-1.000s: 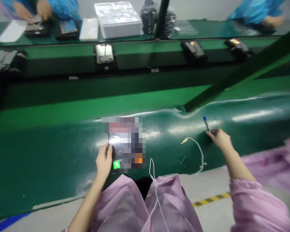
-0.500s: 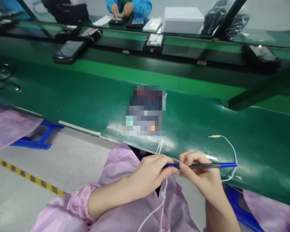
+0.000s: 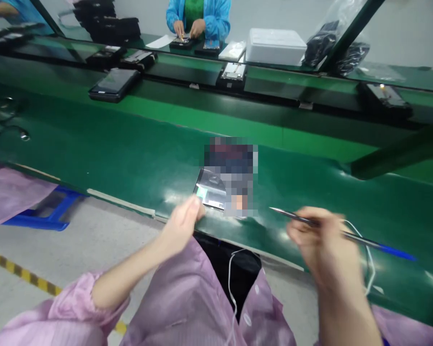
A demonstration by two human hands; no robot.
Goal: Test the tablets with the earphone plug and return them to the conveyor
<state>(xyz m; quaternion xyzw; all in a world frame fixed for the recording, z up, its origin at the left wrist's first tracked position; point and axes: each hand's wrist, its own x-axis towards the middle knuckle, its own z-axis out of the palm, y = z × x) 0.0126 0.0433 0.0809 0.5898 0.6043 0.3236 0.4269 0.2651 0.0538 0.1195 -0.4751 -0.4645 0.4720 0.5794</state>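
My left hand (image 3: 184, 218) has its fingers pressed together at the near-left corner of a phone screen (image 3: 214, 192), a flat glossy dark panel with a green sticker. Part of that panel is hidden behind blurred-out blocks, as is whatever lies just beyond it on the bench. In my right hand (image 3: 323, 235) is a slim dark tool (image 3: 364, 240) with a pointed metal tip and a blue rear end, held like a pen. Its tip points left toward the panel, apart from it. The right hand is smeared by motion.
Beyond the green bench (image 3: 130, 144), a dark ledge carries several phone-like devices in black trays (image 3: 233, 74). A white box (image 3: 276, 45) stands farther back, near a co-worker's hands (image 3: 189, 31). A white cord (image 3: 370, 259) lies beside my right wrist. A green post (image 3: 397, 139) slants at right.
My hands, together on the tool before, have parted. The left moved to the screen's corner; the right turned the tool so its metal tip shows, pointing left. The camera view shifted slightly.
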